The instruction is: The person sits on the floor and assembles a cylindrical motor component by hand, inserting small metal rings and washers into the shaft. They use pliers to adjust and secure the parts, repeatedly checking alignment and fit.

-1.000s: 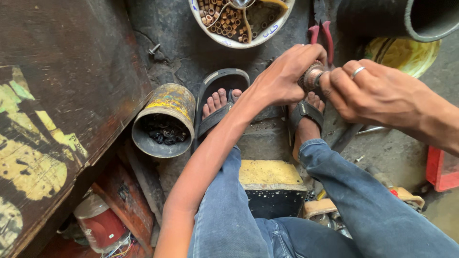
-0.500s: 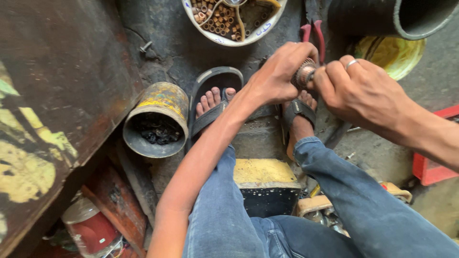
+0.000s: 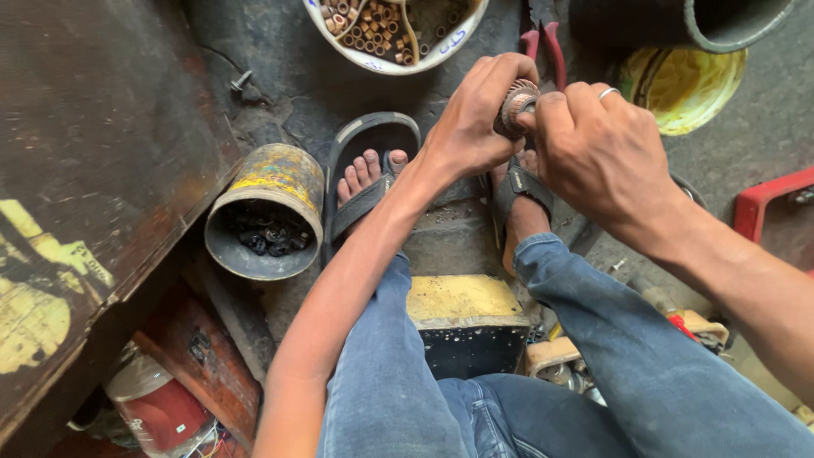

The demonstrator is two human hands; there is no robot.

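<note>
My left hand (image 3: 473,119) and my right hand (image 3: 598,148) meet over my sandalled feet, both closed around a small round copper-and-metal motor part (image 3: 514,108). The left fingers wrap it from the left; the right thumb and fingers pinch its right side. A ring sits on one right finger. Red-handled pliers (image 3: 547,44) lie on the ground just beyond the hands, mostly hidden.
A white bowl (image 3: 398,61) of small brass tubes sits at the top. A dirty yellow tin (image 3: 270,212) with dark scraps stands left of my foot. Also around: a dark wooden bench (image 3: 85,170), yellow tub (image 3: 687,89), large pipe (image 3: 721,21), red crate (image 3: 772,208), yellow-black block (image 3: 466,318).
The view has shifted slightly and both hands sit a bit lower and closer. They still grip the same part, with the right fingers shifted on it.
</note>
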